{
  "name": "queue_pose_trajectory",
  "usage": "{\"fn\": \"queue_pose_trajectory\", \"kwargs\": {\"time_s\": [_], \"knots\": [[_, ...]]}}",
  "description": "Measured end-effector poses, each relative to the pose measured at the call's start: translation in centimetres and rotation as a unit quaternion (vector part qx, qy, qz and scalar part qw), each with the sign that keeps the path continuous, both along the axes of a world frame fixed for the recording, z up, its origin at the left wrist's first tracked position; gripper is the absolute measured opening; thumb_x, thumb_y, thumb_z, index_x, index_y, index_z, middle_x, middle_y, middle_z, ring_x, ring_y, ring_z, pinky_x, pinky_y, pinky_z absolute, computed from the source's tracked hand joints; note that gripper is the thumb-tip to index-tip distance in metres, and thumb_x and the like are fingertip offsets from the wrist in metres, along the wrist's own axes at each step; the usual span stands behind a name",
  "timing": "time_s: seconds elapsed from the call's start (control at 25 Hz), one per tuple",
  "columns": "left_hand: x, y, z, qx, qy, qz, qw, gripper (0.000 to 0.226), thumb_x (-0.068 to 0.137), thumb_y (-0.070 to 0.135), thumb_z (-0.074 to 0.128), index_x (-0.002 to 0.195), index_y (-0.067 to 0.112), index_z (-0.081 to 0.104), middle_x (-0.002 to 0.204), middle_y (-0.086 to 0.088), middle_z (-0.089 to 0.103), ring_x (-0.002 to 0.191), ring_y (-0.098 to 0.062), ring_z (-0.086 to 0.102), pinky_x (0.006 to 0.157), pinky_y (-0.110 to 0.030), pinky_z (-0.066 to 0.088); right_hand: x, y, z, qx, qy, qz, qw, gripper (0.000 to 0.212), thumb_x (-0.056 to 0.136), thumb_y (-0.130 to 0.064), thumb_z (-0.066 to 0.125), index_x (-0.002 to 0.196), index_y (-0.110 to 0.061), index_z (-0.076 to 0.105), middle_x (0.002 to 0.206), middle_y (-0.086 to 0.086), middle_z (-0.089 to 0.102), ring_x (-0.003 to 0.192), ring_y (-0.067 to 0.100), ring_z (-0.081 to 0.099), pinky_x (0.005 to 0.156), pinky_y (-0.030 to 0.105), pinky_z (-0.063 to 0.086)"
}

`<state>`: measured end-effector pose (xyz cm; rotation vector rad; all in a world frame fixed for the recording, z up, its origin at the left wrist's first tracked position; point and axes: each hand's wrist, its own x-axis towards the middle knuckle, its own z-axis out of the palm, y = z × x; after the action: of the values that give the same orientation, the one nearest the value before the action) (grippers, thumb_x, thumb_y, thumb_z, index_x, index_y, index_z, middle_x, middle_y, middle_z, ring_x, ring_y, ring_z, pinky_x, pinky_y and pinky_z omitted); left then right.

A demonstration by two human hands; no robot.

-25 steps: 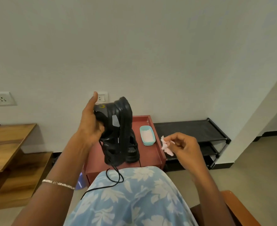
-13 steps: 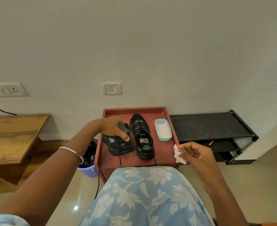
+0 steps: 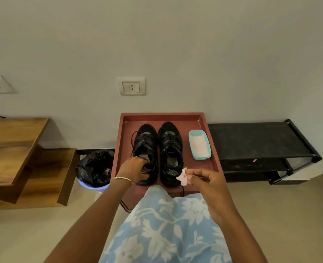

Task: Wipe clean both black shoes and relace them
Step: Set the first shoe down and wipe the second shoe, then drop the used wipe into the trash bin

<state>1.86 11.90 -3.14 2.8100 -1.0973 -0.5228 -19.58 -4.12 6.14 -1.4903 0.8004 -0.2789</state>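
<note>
1. The left shoe (image 3: 146, 147) and the right shoe (image 3: 170, 149) stand side by side on the red tray (image 3: 195, 173), toes pointing away from the person.
2. The left hand (image 3: 133, 168) has its fingers curled round the heel of the left shoe.
3. The right hand (image 3: 210, 185) pinches a small pink wipe (image 3: 183, 177) between thumb and fingers. It is held up near the right shoe's heel. I cannot tell if it touches.
4. I think this is the wiping step. The laces (image 3: 144, 138) look loose, so tying comes later.
5. Next, I guess the left hand must let go. The wipe may go to the right shoe, or into the bin (image 3: 95, 168), with a fresh one from the blue dish (image 3: 199, 144).
</note>
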Motion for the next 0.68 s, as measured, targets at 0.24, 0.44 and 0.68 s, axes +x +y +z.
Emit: {"fn": "queue_pose_trajectory", "kwargs": {"time_s": [0.24, 0.44, 0.68], "knots": [[-2.5, -0.6, -2.2, -0.214, 0.035, 0.102, 0.971, 0.032, 0.085, 0.05, 0.066, 0.102, 0.023, 0.069, 0.093, 0.007, 0.068, 0.086, -0.01, 0.062, 0.077, -0.025, 0.053, 6.0, 2.9, -1.7, 0.025, -0.009, 0.025, 0.999, 0.021, 0.082, -0.004, 0.08, 0.102, -0.011, 0.079, 0.094, 0.0, 0.079, 0.091, 0.012, 0.075, 0.077, 0.019, 0.058], [-2.8, 4.8, -1.4, -0.482, -0.013, 0.387, 0.786, 0.026, 0.1, 0.028, 0.054, 0.08, 0.018, 0.066, 0.066, 0.006, 0.063, 0.065, -0.011, 0.059, 0.057, -0.025, 0.045, 13.9, 7.0, -3.4, -0.037, -0.025, 0.082, 0.996, 0.01, 0.085, -0.014, 0.079, 0.095, -0.017, 0.08, 0.086, -0.003, 0.078, 0.083, 0.013, 0.075, 0.079, 0.033, 0.061], [1.0, 12.1, -1.9, -0.519, -0.066, 0.56, 0.643, 0.013, 0.1, 0.023, 0.055, 0.099, 0.017, 0.067, 0.077, 0.002, 0.07, 0.078, -0.013, 0.07, 0.075, -0.04, 0.06, 27.1, 15.0, -8.6, -0.127, 0.019, 0.172, 0.977, 0.006, 0.081, -0.01, 0.079, 0.086, -0.011, 0.076, 0.073, -0.003, 0.071, 0.068, 0.011, 0.068, 0.065, 0.03, 0.059]]}}
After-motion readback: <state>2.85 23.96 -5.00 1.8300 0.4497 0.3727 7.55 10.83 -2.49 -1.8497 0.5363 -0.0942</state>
